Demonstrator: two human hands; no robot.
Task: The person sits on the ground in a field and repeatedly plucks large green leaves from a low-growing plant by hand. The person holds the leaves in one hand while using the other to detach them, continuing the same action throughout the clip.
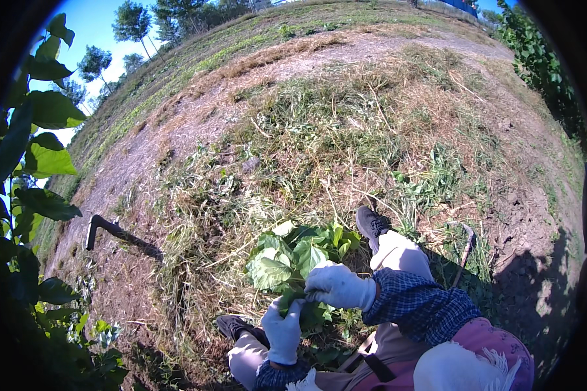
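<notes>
My left hand [284, 331], in a white glove, is raised between my legs with thumb and fingers pinched together on a green leaf [289, 299]. Just to its right and a little farther off, my right hand [339, 285], also white-gloved, closes its fingertips on the same bit of greenery; its fingers partly hide what they grip. The two hands nearly touch. Right beyond them lies a heap of broad green leaves [270, 268] on the ground, some with pale undersides turned up.
Cut grass and dry straw [332, 140] cover the ground ahead. A dark bent pipe [127, 237] sticks up at left. A thin curved rod [464, 255] lies right of my right shoe [372, 225]. Leafy branches [45, 163] hang along the left edge.
</notes>
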